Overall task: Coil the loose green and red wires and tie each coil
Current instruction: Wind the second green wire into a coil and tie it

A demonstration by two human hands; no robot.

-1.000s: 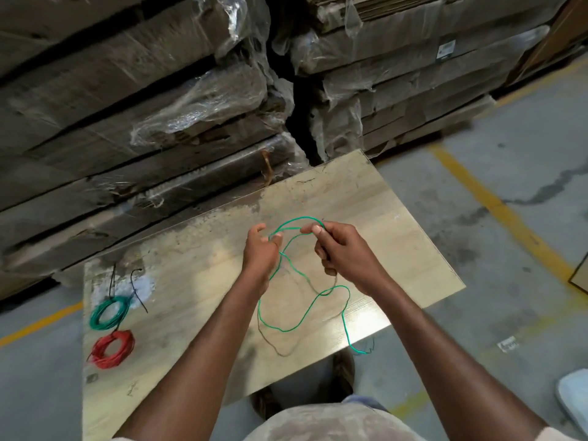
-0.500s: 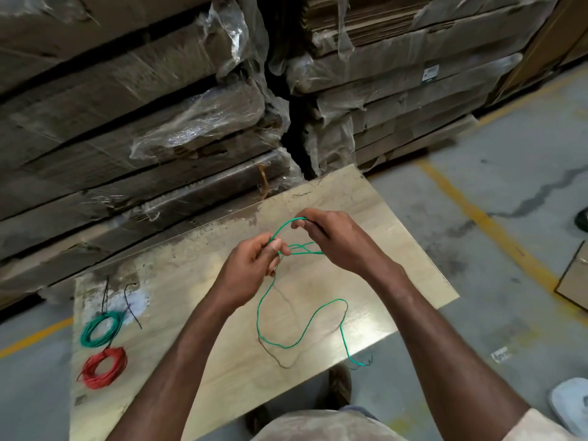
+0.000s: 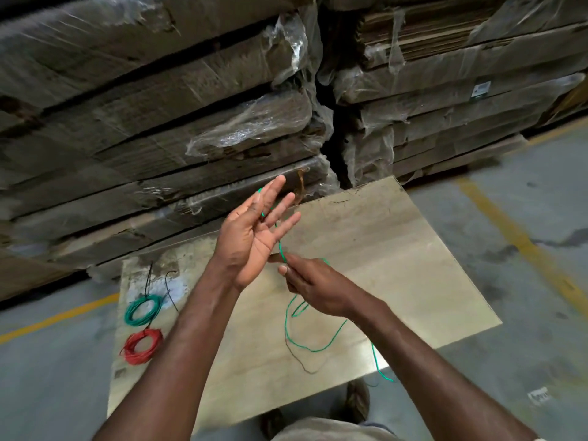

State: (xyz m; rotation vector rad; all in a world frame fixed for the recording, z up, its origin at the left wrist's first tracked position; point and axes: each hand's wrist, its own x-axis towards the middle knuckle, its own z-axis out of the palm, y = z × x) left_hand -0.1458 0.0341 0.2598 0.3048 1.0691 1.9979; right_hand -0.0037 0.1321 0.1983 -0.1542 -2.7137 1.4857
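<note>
Left hand point(image 3: 254, 237) raised at centre, palm up, fingers straight and fanned, thumb laid across the palm and seeming to pin the loose green wire point(image 3: 305, 345) at the finger bases; exact grip hard to tell. Thin, glossy strand looped over the fingertips toward 12 o'clock, then running down across the palm toward 5 o'clock.

Right hand point(image 3: 315, 289) just below, at 5 o'clock from the left, fingers curled, thumb and forefinger pinching the same strand. Slack beyond it sagging in open curves over the board point(image 3: 397, 249), tail end hanging past the near edge at 5 o'clock.

Board pale, smooth, rectangular, faintly grained like laminate, chipped and stained white at its 10 o'clock corner.

Finished green coil point(image 3: 142, 309) at 8 o'clock on the board: a neat flat ring of many turns. Red coil point(image 3: 142, 346) just beside it toward 6 o'clock, same round shape, apart from the green one. Two short black ties point(image 3: 170, 292) lying curved near the green coil, at 12 to 2 o'clock of it.

Behind, from 9 to 2 o'clock, stacked flat cardboard bundles point(image 3: 159, 100) under wrinkled clear plastic film. Grey concrete floor point(image 3: 525, 218) with worn yellow lines.
</note>
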